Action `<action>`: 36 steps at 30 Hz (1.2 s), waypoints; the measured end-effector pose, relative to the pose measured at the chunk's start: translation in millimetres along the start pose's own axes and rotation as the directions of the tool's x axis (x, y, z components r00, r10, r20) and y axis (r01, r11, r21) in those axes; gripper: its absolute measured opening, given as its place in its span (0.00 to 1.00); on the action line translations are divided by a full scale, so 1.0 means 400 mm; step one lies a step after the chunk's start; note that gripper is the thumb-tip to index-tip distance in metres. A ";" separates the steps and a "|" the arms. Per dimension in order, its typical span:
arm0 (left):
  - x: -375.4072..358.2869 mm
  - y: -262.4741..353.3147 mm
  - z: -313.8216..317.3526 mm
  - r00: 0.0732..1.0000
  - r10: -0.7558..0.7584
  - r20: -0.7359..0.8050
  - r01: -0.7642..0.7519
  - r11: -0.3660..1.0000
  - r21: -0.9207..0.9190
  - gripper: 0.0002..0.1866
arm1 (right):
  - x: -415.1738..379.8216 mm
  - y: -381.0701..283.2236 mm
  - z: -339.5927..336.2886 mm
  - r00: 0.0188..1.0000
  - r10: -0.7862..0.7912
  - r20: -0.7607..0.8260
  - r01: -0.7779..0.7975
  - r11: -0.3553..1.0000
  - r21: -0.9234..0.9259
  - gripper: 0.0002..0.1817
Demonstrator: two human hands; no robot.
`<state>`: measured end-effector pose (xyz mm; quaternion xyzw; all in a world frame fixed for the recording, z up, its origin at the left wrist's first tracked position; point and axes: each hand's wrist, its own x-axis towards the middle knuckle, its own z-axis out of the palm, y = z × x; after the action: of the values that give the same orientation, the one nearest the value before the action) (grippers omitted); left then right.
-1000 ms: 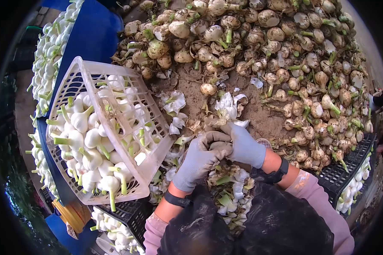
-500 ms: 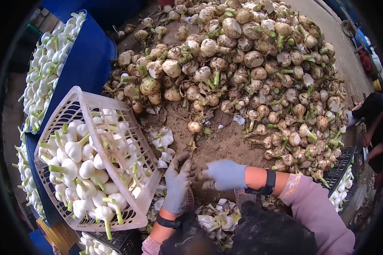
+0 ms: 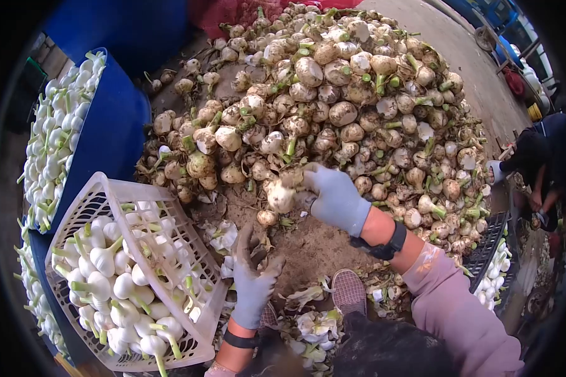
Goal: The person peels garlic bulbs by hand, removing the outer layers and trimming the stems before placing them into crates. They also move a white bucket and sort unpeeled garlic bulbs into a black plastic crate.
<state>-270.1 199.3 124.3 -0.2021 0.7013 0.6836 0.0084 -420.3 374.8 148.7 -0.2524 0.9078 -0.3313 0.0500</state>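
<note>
My right hand [image 3: 338, 198], in a grey glove with dirty fingertips, grips a soil-stained garlic bulb [image 3: 281, 196] above the bare ground in front of the pile. My left hand [image 3: 255, 279], gloved too, is held lower, its fingers apart and nothing in them. Between it and the pile lies a smaller garlic bulb [image 3: 266, 218] on the ground. The big pile of unpeeled garlic [image 3: 352, 119] spreads out beyond both hands. To the left of my left hand, a tilted white plastic crate [image 3: 198, 279] holds clean white bulbs with green stems.
A blue container [image 3: 116, 125] heaped with clean garlic stands at the left. Peeled skins [image 3: 317, 330] lie around my shoes [image 3: 349, 291]. A black crate [image 3: 490, 248] with white bulbs is at the right, and another person [image 3: 544, 160] sits beyond it.
My right hand has reached forward to the pile and now holds a garlic bulb. My left hand has spread its fingers. The view has shifted, showing more of my shoes.
</note>
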 end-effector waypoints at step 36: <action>-0.117 -0.062 -0.003 0.926 -0.171 0.337 0.237 0.957 -0.168 0.42 | -0.327 -0.069 0.176 0.823 0.279 0.495 -0.566 0.332 0.754 0.15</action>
<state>-219.4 211.2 114.2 -0.1608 0.5912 0.7713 0.1723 -276.9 380.3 101.3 0.0152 0.6187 -0.6853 0.3839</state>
